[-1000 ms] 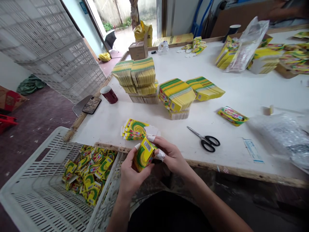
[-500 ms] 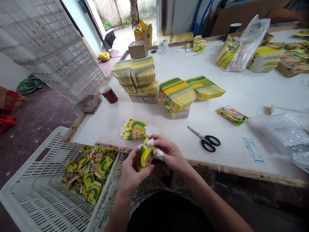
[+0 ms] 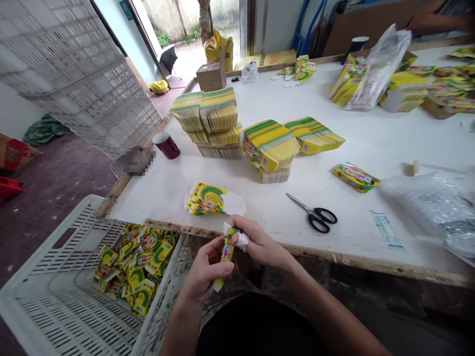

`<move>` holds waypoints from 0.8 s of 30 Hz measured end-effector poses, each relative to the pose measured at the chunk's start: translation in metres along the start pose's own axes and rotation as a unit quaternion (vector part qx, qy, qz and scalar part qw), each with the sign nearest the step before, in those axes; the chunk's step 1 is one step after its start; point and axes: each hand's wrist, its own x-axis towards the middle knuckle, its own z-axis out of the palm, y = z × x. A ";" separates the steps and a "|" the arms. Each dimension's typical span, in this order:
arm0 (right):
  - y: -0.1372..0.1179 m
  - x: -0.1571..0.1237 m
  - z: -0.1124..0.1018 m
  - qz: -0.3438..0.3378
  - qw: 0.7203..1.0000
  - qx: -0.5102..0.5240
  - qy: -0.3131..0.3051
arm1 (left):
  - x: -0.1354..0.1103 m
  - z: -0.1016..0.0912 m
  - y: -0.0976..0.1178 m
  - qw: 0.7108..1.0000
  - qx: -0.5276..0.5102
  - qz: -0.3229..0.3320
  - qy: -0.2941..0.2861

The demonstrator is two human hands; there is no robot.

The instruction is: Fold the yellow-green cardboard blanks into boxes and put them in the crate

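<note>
Both my hands hold one small yellow and green carton (image 3: 227, 252) just below the table's front edge. My left hand (image 3: 206, 274) pinches its lower part with curled fingers. My right hand (image 3: 260, 244) grips its top, fingertips wrapped in white tape. The carton looks narrow, seen edge-on. A small pile of flat cartons (image 3: 208, 199) lies on the white table (image 3: 371, 143) just beyond my hands.
A white slatted crate (image 3: 55, 296) at my lower left holds several folded cartons (image 3: 137, 267). Tall stacks of flat cartons (image 3: 218, 113) stand mid-table, with black scissors (image 3: 315, 217), a dark red mug (image 3: 166, 145) and clear plastic bags (image 3: 438, 207). Another person's arm (image 3: 430, 22) shows far right.
The carton has dropped lower, turned and gone from a squarer shape to a narrow one between my hands. Both hands have shifted slightly down with it.
</note>
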 end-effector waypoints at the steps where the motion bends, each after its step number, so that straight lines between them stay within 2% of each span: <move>1: 0.001 0.000 0.000 -0.001 1.000 0.000 -0.009 | -0.001 -0.001 -0.002 1.000 -0.003 -0.002 0.003; 4: 0.009 0.000 -0.001 -0.019 1.000 0.003 -0.022 | -0.007 -0.013 -0.001 0.999 -0.023 0.028 0.040; 6: 0.018 0.004 -0.002 -0.028 0.999 -0.014 0.018 | -0.012 -0.029 0.007 0.983 -0.076 0.116 0.119; 7: 0.024 0.007 -0.003 -0.021 0.997 -0.038 0.056 | -0.015 -0.039 0.013 0.958 -0.120 0.183 0.184; 9: 0.033 0.018 -0.003 0.023 0.981 -0.140 0.133 | -0.019 -0.058 0.025 0.870 -0.216 0.332 0.293; 10: 0.037 0.025 -0.001 0.049 0.966 -0.201 0.157 | -0.020 -0.066 0.030 0.822 -0.260 0.377 0.339; 11: 0.041 0.033 0.002 0.073 0.949 -0.260 0.165 | -0.019 -0.070 0.032 0.808 -0.294 0.369 0.352; 12: 0.044 0.040 0.006 0.090 0.935 -0.301 0.162 | -0.018 -0.072 0.032 0.813 -0.317 0.340 0.351; 14: 0.049 0.053 0.015 0.108 0.921 -0.340 0.157 | -0.013 -0.069 0.025 0.841 -0.337 0.267 0.327; 18: 0.053 0.065 0.025 0.124 0.910 -0.363 0.158 | 0.002 -0.046 0.002 0.893 -0.313 0.168 0.277; 21: 0.051 0.060 0.024 0.119 0.914 -0.351 0.163 | 0.011 -0.034 -0.009 0.910 -0.261 0.159 0.281; 24: 0.043 0.045 0.024 0.103 0.932 -0.312 0.154 | 0.014 -0.029 -0.014 0.916 -0.210 0.199 0.278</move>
